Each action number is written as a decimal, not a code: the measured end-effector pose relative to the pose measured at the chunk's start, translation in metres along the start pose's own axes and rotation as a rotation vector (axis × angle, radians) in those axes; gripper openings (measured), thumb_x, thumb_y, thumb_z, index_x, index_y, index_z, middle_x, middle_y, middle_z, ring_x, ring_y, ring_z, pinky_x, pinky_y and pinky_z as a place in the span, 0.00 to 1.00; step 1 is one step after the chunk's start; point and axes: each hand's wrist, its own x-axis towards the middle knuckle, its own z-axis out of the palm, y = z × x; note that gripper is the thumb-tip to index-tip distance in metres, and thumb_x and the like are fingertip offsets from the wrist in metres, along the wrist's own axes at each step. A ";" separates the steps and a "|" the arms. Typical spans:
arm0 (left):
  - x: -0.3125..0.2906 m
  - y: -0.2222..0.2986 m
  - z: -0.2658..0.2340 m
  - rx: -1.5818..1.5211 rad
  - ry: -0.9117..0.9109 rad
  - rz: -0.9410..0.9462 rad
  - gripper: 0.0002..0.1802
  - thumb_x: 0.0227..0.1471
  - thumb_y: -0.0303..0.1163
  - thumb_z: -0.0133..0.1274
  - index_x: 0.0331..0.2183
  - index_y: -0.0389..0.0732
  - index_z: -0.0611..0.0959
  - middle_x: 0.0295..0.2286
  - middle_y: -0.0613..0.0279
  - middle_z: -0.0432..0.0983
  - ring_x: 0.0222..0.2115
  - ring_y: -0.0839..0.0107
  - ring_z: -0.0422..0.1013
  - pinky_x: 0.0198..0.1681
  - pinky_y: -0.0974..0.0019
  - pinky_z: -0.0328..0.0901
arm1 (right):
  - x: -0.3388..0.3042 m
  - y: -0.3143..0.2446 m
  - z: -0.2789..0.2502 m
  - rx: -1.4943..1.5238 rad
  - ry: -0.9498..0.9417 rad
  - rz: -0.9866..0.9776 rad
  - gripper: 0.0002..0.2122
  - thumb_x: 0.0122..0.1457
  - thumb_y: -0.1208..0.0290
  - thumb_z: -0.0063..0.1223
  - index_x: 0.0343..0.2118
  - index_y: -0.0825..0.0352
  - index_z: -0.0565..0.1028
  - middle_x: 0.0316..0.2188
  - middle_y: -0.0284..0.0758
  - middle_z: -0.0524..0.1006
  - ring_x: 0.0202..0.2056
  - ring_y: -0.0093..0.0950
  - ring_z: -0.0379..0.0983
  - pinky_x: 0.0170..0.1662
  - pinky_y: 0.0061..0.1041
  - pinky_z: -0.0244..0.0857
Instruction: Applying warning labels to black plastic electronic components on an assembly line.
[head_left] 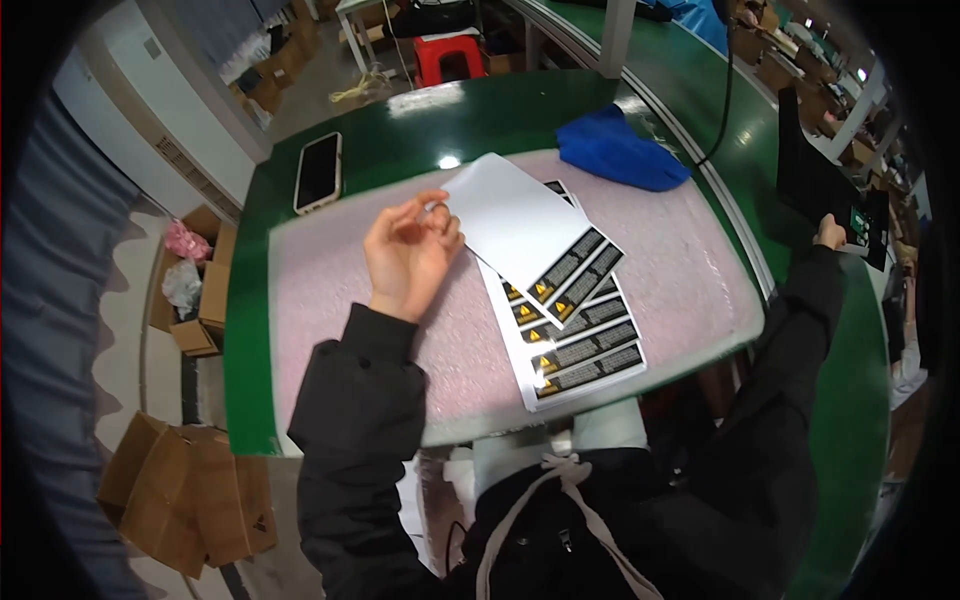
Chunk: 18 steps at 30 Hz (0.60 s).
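Observation:
My left hand (410,255) is palm up with fingers loosely bent and apart, at the left corner of a white label sheet (515,215). I see nothing held in it; whether its fingertips touch the paper is unclear. That sheet is mostly blank, with two black warning labels along its lower right end. It lies askew on a stack of label sheets (585,350), printed with black strips and yellow triangles. Far to the right, my right hand (829,232) is closed at the edge of a black flat-panel device (812,150); its fingertips are partly hidden.
Pinkish padded wrap (340,330) covers the green worktable (250,370). A phone (318,172) lies at the back left, a blue cloth (622,147) at the back right. A black cable (728,100) hangs near the right rail. Cardboard boxes (190,490) stand left; a red stool (448,58) is behind.

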 end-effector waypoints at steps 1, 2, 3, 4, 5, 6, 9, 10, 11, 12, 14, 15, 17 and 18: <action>0.001 0.001 -0.001 -0.022 0.003 -0.003 0.19 0.46 0.38 0.42 0.34 0.31 0.72 0.19 0.62 0.61 0.22 0.71 0.57 0.32 0.69 0.54 | -0.008 -0.011 -0.019 0.007 -0.070 -0.059 0.36 0.50 0.73 0.48 0.53 0.86 0.39 0.37 0.49 0.67 0.30 0.34 0.68 0.35 0.34 0.63; 0.001 0.001 -0.002 -0.011 0.001 0.007 0.20 0.46 0.38 0.42 0.35 0.31 0.72 0.20 0.62 0.61 0.22 0.71 0.57 0.32 0.69 0.54 | -0.017 -0.024 -0.038 0.017 -0.140 -0.117 0.35 0.51 0.74 0.48 0.53 0.86 0.39 0.38 0.49 0.66 0.32 0.35 0.68 0.36 0.33 0.62; 0.002 0.003 -0.003 0.005 0.000 0.018 0.20 0.46 0.38 0.42 0.35 0.31 0.72 0.20 0.62 0.61 0.22 0.71 0.57 0.32 0.69 0.54 | -0.031 -0.037 -0.054 -0.007 -0.110 -0.237 0.34 0.51 0.74 0.49 0.54 0.84 0.42 0.39 0.48 0.66 0.34 0.35 0.67 0.38 0.33 0.62; 0.002 0.004 -0.004 0.026 -0.012 0.031 0.20 0.46 0.38 0.42 0.35 0.31 0.72 0.20 0.62 0.61 0.22 0.72 0.57 0.32 0.69 0.54 | -0.045 -0.053 -0.072 -0.035 -0.074 -0.359 0.32 0.52 0.74 0.49 0.54 0.83 0.44 0.40 0.48 0.65 0.36 0.35 0.67 0.40 0.33 0.62; 0.003 0.005 -0.004 0.017 -0.006 0.033 0.20 0.46 0.38 0.42 0.35 0.31 0.72 0.20 0.62 0.61 0.22 0.72 0.57 0.32 0.69 0.54 | -0.059 -0.068 -0.090 -0.058 -0.032 -0.561 0.31 0.53 0.74 0.49 0.54 0.82 0.47 0.41 0.47 0.65 0.38 0.35 0.67 0.41 0.32 0.61; 0.003 0.006 -0.004 0.027 -0.015 0.037 0.20 0.47 0.38 0.42 0.36 0.31 0.72 0.20 0.63 0.62 0.23 0.72 0.58 0.32 0.69 0.54 | -0.070 -0.088 -0.102 -0.034 -0.031 -0.585 0.31 0.53 0.74 0.49 0.55 0.81 0.47 0.43 0.48 0.64 0.40 0.35 0.66 0.43 0.31 0.60; 0.002 0.005 -0.005 0.051 -0.036 0.032 0.20 0.47 0.38 0.42 0.36 0.31 0.72 0.21 0.63 0.62 0.23 0.72 0.58 0.32 0.69 0.54 | -0.100 -0.140 -0.138 0.052 -0.025 -0.903 0.33 0.52 0.72 0.49 0.57 0.77 0.45 0.51 0.49 0.61 0.44 0.33 0.64 0.49 0.28 0.57; 0.002 0.004 -0.006 0.074 -0.040 0.035 0.20 0.47 0.38 0.43 0.36 0.31 0.72 0.21 0.63 0.63 0.23 0.72 0.58 0.33 0.70 0.55 | -0.108 -0.156 -0.148 0.092 -0.060 -0.873 0.32 0.53 0.71 0.49 0.57 0.76 0.47 0.51 0.48 0.61 0.46 0.34 0.63 0.49 0.29 0.57; 0.002 0.004 -0.005 0.098 -0.046 0.039 0.20 0.47 0.38 0.43 0.36 0.31 0.72 0.21 0.63 0.63 0.23 0.73 0.58 0.33 0.70 0.55 | -0.116 -0.171 -0.157 0.134 -0.094 -0.843 0.31 0.54 0.70 0.50 0.57 0.75 0.49 0.51 0.48 0.61 0.48 0.34 0.63 0.50 0.29 0.57; 0.001 0.004 -0.005 0.125 -0.071 0.047 0.20 0.47 0.39 0.43 0.36 0.31 0.73 0.21 0.63 0.63 0.23 0.73 0.59 0.33 0.70 0.55 | -0.127 -0.183 -0.166 0.191 -0.126 -0.793 0.30 0.54 0.69 0.50 0.56 0.74 0.51 0.52 0.47 0.62 0.50 0.35 0.62 0.50 0.29 0.57; -0.003 0.005 -0.002 0.133 -0.063 0.037 0.19 0.48 0.38 0.43 0.36 0.32 0.73 0.22 0.63 0.64 0.23 0.74 0.59 0.32 0.71 0.55 | -0.155 -0.198 -0.179 0.089 -0.028 -0.924 0.29 0.55 0.68 0.50 0.57 0.74 0.52 0.52 0.48 0.62 0.49 0.35 0.63 0.50 0.29 0.58; -0.007 0.007 0.001 0.145 -0.067 0.039 0.18 0.48 0.37 0.43 0.35 0.32 0.73 0.22 0.64 0.64 0.24 0.74 0.60 0.32 0.72 0.55 | -0.172 -0.204 -0.183 0.006 0.065 -1.032 0.28 0.56 0.67 0.49 0.57 0.73 0.53 0.53 0.49 0.61 0.49 0.36 0.64 0.49 0.28 0.58; -0.016 0.008 0.010 0.174 -0.078 0.042 0.17 0.49 0.37 0.43 0.35 0.33 0.73 0.22 0.64 0.65 0.24 0.75 0.60 0.32 0.73 0.55 | -0.207 -0.213 -0.188 -0.071 0.166 -1.122 0.28 0.57 0.66 0.49 0.57 0.72 0.54 0.53 0.50 0.61 0.48 0.37 0.64 0.49 0.28 0.58; -0.025 0.008 0.015 0.239 -0.099 0.057 0.16 0.49 0.36 0.43 0.35 0.33 0.73 0.22 0.65 0.65 0.24 0.76 0.60 0.32 0.74 0.55 | -0.224 -0.217 -0.191 -0.039 0.093 -1.171 0.29 0.57 0.64 0.49 0.58 0.70 0.53 0.54 0.50 0.61 0.47 0.36 0.67 0.46 0.28 0.61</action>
